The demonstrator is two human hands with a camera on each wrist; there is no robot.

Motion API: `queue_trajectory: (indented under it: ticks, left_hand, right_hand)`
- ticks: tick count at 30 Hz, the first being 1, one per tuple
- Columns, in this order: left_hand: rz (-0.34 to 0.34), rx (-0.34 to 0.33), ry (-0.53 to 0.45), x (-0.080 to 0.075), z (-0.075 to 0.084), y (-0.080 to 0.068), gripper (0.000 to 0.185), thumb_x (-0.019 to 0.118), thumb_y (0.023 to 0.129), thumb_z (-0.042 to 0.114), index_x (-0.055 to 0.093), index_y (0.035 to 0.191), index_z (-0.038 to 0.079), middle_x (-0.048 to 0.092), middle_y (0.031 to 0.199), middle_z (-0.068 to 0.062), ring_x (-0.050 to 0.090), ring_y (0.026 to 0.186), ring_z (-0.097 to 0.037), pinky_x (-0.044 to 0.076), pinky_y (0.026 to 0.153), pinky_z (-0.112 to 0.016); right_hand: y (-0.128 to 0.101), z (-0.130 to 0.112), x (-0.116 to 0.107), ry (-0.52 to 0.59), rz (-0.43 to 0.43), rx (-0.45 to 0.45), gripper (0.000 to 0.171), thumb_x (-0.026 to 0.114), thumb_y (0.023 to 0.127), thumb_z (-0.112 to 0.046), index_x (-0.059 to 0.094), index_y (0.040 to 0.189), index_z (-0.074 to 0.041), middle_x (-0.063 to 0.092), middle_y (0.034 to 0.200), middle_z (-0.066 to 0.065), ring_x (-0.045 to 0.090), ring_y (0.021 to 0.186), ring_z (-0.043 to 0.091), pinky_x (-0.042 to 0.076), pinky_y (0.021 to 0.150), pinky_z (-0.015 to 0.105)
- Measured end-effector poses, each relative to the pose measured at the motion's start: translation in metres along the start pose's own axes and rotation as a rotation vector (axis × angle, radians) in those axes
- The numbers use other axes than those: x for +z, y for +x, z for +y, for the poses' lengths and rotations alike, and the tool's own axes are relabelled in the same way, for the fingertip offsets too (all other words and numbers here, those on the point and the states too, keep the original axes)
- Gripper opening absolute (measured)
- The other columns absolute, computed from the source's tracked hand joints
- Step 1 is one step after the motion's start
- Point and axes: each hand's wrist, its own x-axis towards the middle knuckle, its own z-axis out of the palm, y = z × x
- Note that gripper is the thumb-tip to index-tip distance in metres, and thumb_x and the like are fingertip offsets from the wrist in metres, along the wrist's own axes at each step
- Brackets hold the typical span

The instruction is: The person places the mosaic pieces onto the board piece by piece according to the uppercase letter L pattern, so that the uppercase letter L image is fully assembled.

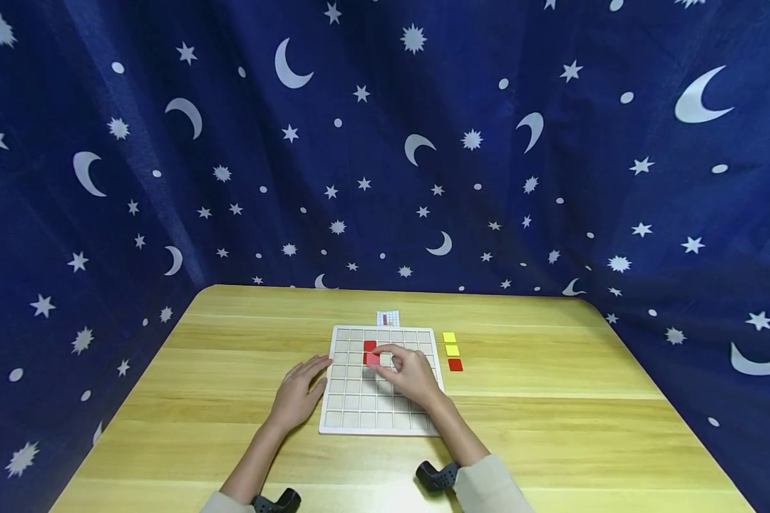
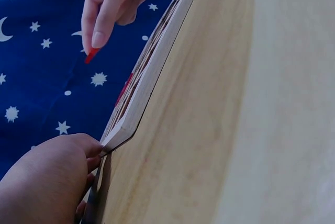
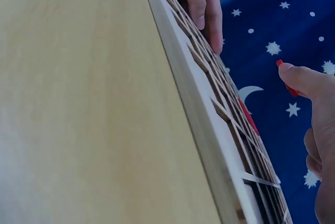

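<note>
The place looks like a staged recording booth rather than a lived-in room: a dark blue cloth backdrop (image 1: 385, 142) printed with white moons and stars hangs on three sides around a bare pale wooden surface (image 1: 552, 399).

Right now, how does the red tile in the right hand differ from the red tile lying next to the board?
The red tile in the right hand is pinched between the fingers of the right hand over the grid board; the loose red tile lies flat on the table, untouched. The held one is above the board's cells; the loose one sits outside the board, below two yellow tiles. Both look like small red squares.
</note>
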Motion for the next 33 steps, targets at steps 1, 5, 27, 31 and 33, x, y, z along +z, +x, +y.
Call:
queue_trajectory:
  ticks: [1, 5, 27, 31, 33]
  left_hand:
    - [0.000, 0.001, 0.001, 0.000, 0.000, 0.000, 0.035, 0.058, 0.090, 0.013, 0.058, 0.125, 0.008, 0.054, 0.130, -0.008, 0.042, 0.125, -0.028, 0.024, 0.108, -0.047]
    - [-0.005, 0.000, -0.004, 0.001, 0.000, 0.000, 0.035, 0.058, 0.091, 0.014, 0.057, 0.125, 0.007, 0.053, 0.130, -0.008, 0.042, 0.126, -0.028, 0.024, 0.108, -0.047]
    - [-0.006, -0.016, -0.014, -0.002, 0.003, 0.000, 0.034, 0.057, 0.091, 0.013, 0.058, 0.125, 0.008, 0.053, 0.130, -0.008, 0.041, 0.126, -0.028, 0.024, 0.108, -0.046]
    - [-0.004, -0.014, -0.014, -0.001, 0.002, 0.000, 0.034, 0.057, 0.091, 0.013, 0.058, 0.125, 0.008, 0.053, 0.130, -0.008, 0.041, 0.126, -0.028, 0.024, 0.108, -0.047]
    - [-0.005, -0.013, -0.012, -0.001, 0.002, 0.000, 0.034, 0.057, 0.091, 0.013, 0.058, 0.125, 0.008, 0.053, 0.130, -0.008, 0.041, 0.126, -0.029, 0.024, 0.108, -0.048]
  right_hand:
    - [0.000, 0.001, 0.001, 0.002, -0.005, 0.001, 0.024, 0.076, 0.076, -0.025, 0.069, 0.098, -0.016, 0.022, 0.049, -0.016, 0.018, 0.045, -0.002, 0.018, 0.038, 0.016]
    - [-0.002, 0.003, 0.006, 0.000, -0.034, 0.023, 0.025, 0.075, 0.077, -0.022, 0.069, 0.099, -0.014, 0.024, 0.048, -0.016, 0.019, 0.043, -0.003, 0.019, 0.037, 0.016]
    - [-0.008, 0.008, 0.017, -0.095, -0.108, 0.086, 0.027, 0.075, 0.076, -0.031, 0.070, 0.097, -0.017, 0.025, 0.046, -0.016, 0.018, 0.044, -0.001, 0.018, 0.041, 0.017]
    - [-0.008, 0.008, 0.018, -0.118, -0.115, 0.088, 0.026, 0.075, 0.076, -0.033, 0.070, 0.096, -0.018, 0.026, 0.047, -0.016, 0.019, 0.044, 0.000, 0.018, 0.041, 0.018]
    - [-0.008, 0.007, 0.018, -0.131, -0.116, 0.083, 0.026, 0.075, 0.076, -0.034, 0.070, 0.096, -0.018, 0.026, 0.047, -0.016, 0.019, 0.044, 0.000, 0.018, 0.041, 0.018]
